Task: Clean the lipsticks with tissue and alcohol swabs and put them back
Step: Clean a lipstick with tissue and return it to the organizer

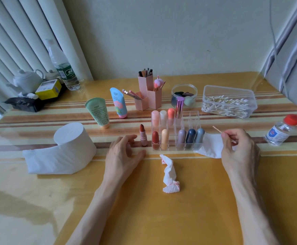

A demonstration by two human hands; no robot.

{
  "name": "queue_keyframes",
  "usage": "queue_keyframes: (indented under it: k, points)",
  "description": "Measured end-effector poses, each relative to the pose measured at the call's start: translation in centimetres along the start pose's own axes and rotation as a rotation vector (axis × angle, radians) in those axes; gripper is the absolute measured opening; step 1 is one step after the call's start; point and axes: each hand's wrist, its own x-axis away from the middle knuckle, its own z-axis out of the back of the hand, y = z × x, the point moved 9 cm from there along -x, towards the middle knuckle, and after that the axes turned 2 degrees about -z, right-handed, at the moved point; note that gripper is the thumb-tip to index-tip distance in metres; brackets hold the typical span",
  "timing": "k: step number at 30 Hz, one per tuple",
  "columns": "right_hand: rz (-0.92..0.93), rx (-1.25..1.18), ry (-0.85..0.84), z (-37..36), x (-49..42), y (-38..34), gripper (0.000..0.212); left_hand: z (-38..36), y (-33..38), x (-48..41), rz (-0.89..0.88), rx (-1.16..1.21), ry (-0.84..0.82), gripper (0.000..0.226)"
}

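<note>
Far left on the yellow striped table [162,218], a white teapot [26,80] sits against the pleated curtain [11,32]. Just beside it there's a yellow box [48,89], and a crumpled black bag [23,103] lies in front. A clear water bottle [62,68] with a green label stands behind the box. Moving toward the middle, a green tube [97,112] and a blue tube [118,101] both stand on their caps, side by side. Next comes a pink hexagonal holder [148,98], with pencils [131,93] leaning in its low compartment and a fluffy pink brush [157,83] poking up. To its right is a round clear jar [184,87] with makeup sponges [189,101] inside.
</note>
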Motion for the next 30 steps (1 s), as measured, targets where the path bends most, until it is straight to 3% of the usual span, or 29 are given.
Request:
queue_keyframes:
  k: [9, 17, 25, 30]
  points:
    - [0.123, -0.199, 0.149, 1.9, 0.7, -2.4, 0.006, -0.5, 1.5, -1.9, 0.011, 0.087, 0.002, 0.023]
    - [0.453, -0.306, 0.079, 1.1, 3.2, -7.4, 0.013, 4.5, 3.8, -0.6, -0.066, 0.348, 0.206, 0.011]
    - [0.554, -0.4, -0.14, -1.5, 5.7, -9.7, 0.011, -0.3, 6.7, 2.0, -0.045, 0.782, -0.147, 0.017]
    - [0.477, -0.51, -0.289, -2.9, 5.8, -8.8, 0.007, -2.2, 6.7, 2.9, -0.079, 0.835, -0.284, 0.016]
